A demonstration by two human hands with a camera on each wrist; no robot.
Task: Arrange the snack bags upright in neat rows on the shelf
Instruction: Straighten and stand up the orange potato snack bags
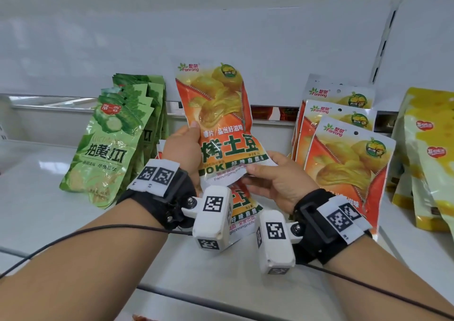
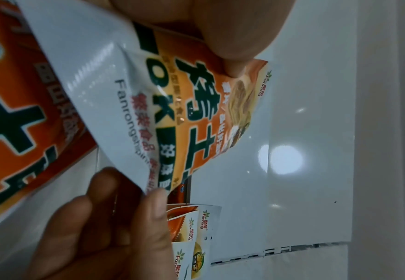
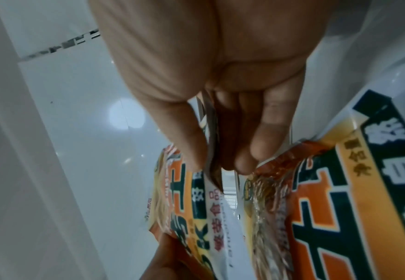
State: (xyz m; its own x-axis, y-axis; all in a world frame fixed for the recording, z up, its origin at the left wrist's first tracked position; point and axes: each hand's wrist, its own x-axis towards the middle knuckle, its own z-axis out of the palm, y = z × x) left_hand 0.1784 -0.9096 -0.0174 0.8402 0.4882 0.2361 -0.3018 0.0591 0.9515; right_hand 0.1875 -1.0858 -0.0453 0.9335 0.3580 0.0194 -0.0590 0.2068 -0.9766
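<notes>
An orange potato-chip bag (image 1: 218,114) is held upright above the white shelf (image 1: 44,198). My left hand (image 1: 183,149) grips its left edge, thumb on the front. My right hand (image 1: 267,176) pinches its bottom right corner; the right wrist view shows my thumb (image 3: 184,136) and fingers closed on that edge of the bag (image 3: 179,204). In the left wrist view the same bag (image 2: 196,106) hangs between both hands. Another orange bag (image 1: 242,210) lies flat beneath my hands. A row of orange bags (image 1: 344,163) leans upright at the right.
A row of green cucumber-snack bags (image 1: 110,149) leans upright at the left. Yellow bags (image 1: 427,153) stand at the far right. The white back panel (image 1: 221,38) rises behind the shelf, and a slotted upright (image 1: 385,33) runs at the right.
</notes>
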